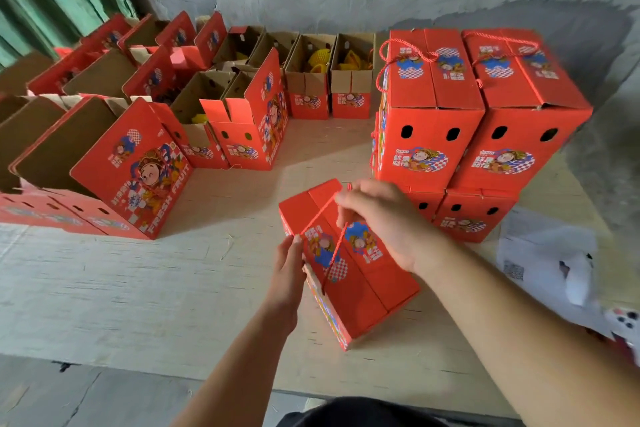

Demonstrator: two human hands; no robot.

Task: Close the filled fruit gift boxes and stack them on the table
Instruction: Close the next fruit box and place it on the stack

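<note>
A red fruit gift box (360,284) stands on the plywood table (138,288) in front of me, its top flaps folded down. A red cord handle (334,253) runs across its top. My right hand (384,222) is above the box's far end and pinches the cord. My left hand (289,263) is at the box's left edge and pinches the cord's other part there. To the right, closed boxes (485,135) stand stacked two high.
Several open boxes (242,114) fill the left and back of the table, some showing yellow-wrapped fruit (317,61). A white sheet of paper and a plastic bag (554,263) lie at the right edge. A grey wall is behind, a green door at far left.
</note>
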